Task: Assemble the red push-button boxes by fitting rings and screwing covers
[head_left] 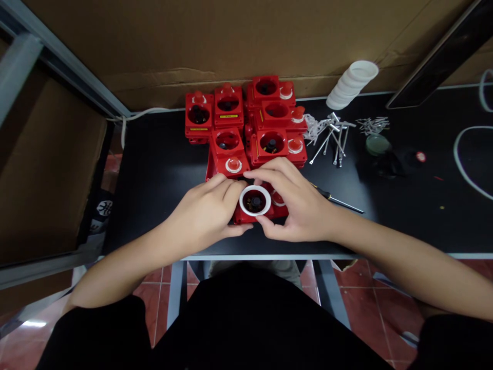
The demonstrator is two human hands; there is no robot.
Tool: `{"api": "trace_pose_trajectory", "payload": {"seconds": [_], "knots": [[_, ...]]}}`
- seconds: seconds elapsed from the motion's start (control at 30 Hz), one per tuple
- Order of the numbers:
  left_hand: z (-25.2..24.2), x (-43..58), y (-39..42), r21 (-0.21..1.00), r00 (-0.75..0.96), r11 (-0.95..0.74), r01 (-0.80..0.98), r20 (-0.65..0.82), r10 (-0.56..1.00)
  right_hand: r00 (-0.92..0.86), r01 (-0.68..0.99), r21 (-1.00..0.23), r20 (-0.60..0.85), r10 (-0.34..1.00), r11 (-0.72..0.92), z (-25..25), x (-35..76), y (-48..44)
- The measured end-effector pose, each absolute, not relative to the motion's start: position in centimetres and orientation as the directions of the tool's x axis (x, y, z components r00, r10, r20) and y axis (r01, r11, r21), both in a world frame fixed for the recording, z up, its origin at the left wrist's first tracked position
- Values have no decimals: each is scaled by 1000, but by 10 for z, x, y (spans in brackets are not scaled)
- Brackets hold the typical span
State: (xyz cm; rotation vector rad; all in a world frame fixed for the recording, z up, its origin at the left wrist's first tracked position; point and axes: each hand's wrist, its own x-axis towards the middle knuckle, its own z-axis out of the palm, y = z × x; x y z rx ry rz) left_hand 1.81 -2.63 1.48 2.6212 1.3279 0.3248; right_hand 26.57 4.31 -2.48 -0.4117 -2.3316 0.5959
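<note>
A red box with a round opening lies near the table's front edge, directly before me. A white ring sits around that opening, and dark parts show inside it. My left hand is closed on the left side of the box, its thumb along the front edge. From the right, my right hand curls round the white ring, thumb at its front rim and fingers behind. Whether the ring is fully seated I cannot tell. A screwdriver lies partly under my right hand and forearm.
Several similar red boxes with orange-red lamps stand behind my hands. Stacked white rings lean near the cardboard wall. Metal rods, white cords and small pins lie to the right, near a greenish round dish.
</note>
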Motion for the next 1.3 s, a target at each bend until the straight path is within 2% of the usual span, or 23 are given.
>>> {"api": "trace_pose_trajectory", "payload": {"seconds": [0.3,0.67,1.3], "knots": [[12,19,-26,210,594,-610,764,140,792,-731,75,-540,542,415,838,-24,266,44],[15,17,-26,259,586,-601,756,140,798,-702,148,-534,536,469,832,-27,264,39],[16,17,-25,285,580,-587,758,118,806,-735,135,-529,514,442,838,-24,272,47]]}}
